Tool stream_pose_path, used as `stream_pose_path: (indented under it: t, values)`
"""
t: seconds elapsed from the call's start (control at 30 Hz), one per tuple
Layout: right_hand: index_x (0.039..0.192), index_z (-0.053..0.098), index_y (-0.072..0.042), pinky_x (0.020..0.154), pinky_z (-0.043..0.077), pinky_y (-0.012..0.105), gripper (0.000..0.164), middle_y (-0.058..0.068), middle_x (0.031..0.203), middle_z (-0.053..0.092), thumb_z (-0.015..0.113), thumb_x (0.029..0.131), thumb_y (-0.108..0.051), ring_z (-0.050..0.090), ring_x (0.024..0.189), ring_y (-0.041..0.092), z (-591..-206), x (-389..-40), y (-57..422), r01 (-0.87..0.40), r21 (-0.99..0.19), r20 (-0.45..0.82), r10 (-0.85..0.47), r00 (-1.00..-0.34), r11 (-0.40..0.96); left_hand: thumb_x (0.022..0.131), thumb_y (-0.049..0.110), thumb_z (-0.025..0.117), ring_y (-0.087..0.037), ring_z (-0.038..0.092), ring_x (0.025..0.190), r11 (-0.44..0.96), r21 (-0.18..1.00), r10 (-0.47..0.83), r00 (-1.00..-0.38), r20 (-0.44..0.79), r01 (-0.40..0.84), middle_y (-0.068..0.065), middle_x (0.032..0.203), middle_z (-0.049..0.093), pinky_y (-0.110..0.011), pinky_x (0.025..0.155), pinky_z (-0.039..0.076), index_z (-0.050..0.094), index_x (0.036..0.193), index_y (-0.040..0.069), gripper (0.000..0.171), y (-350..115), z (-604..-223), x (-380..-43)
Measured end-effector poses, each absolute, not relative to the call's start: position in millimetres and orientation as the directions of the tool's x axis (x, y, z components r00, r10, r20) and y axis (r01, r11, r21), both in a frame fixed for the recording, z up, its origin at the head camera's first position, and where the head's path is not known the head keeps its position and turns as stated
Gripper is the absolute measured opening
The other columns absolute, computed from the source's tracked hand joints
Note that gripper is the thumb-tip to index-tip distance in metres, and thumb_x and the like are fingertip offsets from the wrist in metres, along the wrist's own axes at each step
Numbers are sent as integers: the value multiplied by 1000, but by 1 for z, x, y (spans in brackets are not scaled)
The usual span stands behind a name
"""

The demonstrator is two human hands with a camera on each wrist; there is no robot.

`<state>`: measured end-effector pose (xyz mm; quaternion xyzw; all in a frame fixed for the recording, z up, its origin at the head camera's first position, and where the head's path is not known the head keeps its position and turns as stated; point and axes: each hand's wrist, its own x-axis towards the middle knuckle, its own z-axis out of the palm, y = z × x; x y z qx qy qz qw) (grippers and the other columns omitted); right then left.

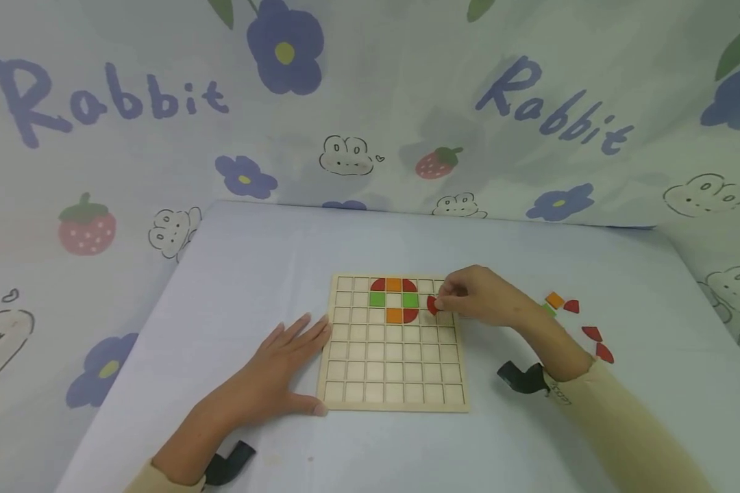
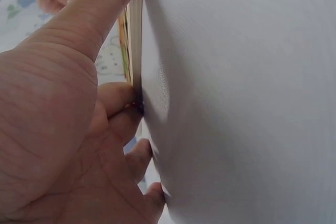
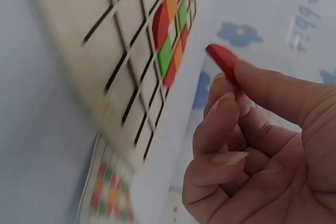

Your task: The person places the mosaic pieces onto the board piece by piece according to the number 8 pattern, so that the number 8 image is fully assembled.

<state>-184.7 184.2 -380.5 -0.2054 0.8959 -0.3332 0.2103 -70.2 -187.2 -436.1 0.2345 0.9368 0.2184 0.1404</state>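
Observation:
A square wooden grid board (image 1: pixel 403 352) lies on the white table. Near its far side sit flat tiles: red quarter-circles (image 1: pixel 410 315), orange squares (image 1: pixel 394 315) and green squares (image 1: pixel 377 299), grouped around a bare wooden cell. Between thumb and fingertips, my right hand (image 1: pixel 484 298) pinches a red quarter-circle tile (image 3: pixel 223 59). In the head view it overlaps the board's upper right cells. My left hand (image 1: pixel 277 380) rests along the board's left edge, fingers spread and thumb at the near corner. From the left wrist view, thumb and fingertips meet the board's side (image 2: pixel 136 40).
Right of the board, beyond my right forearm, lie several loose tiles: an orange square (image 1: pixel 554 300), a partly hidden green tile (image 1: pixel 549 310) and red quarter-circles (image 1: pixel 592 333). A sheet with a coloured grid pattern (image 3: pixel 111 190) shows beside the board in the right wrist view.

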Motion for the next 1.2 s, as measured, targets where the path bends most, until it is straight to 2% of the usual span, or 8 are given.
stream_pose_path:
  t: [0.13, 0.33, 0.53, 0.7, 0.93, 1.2]
  values:
    - [89, 71, -10, 62, 44, 31, 13, -2, 73, 58, 69, 100, -15, 52, 72, 16, -386, -195, 153, -295, -669, -245, -577, -779, 683, 74, 61, 86, -29, 5, 161, 794, 475, 501, -851, -159, 379, 4, 174, 16, -58, 128, 4, 25, 168, 16, 120, -187, -436, -71]
    - [85, 70, -8, 63, 47, 29, 19, 0, 72, 61, 67, 103, -15, 53, 67, 14, -396, -209, 118, -317, -670, -310, -641, -703, 671, 74, 61, 87, -29, 4, 161, 795, 476, 501, -850, -164, 377, 5, 174, 16, -58, 128, 4, 25, 168, 16, 121, -187, -438, -71]
    - [88, 71, -9, 65, 49, 29, 16, -2, 77, 64, 66, 102, -14, 55, 68, 13, -399, -215, 97, -358, -646, -332, -670, -664, 674, 74, 61, 86, -28, 3, 161, 787, 487, 508, -846, -162, 379, 6, 174, 13, -57, 128, 3, 24, 168, 17, 121, -188, -439, -73]
    - [85, 68, -11, 66, 49, 29, 18, -2, 77, 62, 67, 102, -17, 55, 65, 13, -402, -213, 91, -362, -602, -348, -642, -683, 712, 75, 62, 85, -27, 3, 161, 787, 486, 510, -843, -169, 379, 6, 174, 13, -56, 128, 3, 23, 168, 16, 121, -189, -438, -73]
    - [86, 64, -15, 66, 50, 30, 16, -4, 79, 63, 69, 100, -15, 57, 72, 14, -407, -203, 89, -411, -533, -264, -607, -750, 739, 75, 61, 86, -29, 4, 161, 791, 473, 513, -842, -165, 389, 4, 174, 14, -57, 128, 4, 24, 168, 15, 121, -187, -435, -73]
    - [90, 62, -19, 63, 49, 28, 18, -7, 80, 62, 76, 98, -28, 57, 71, 12, -412, -191, 79, -489, -441, -207, -616, -760, 752, 76, 59, 86, -29, 4, 161, 783, 484, 520, -839, -161, 392, 3, 174, 14, -58, 128, 3, 24, 168, 14, 119, -188, -435, -72]
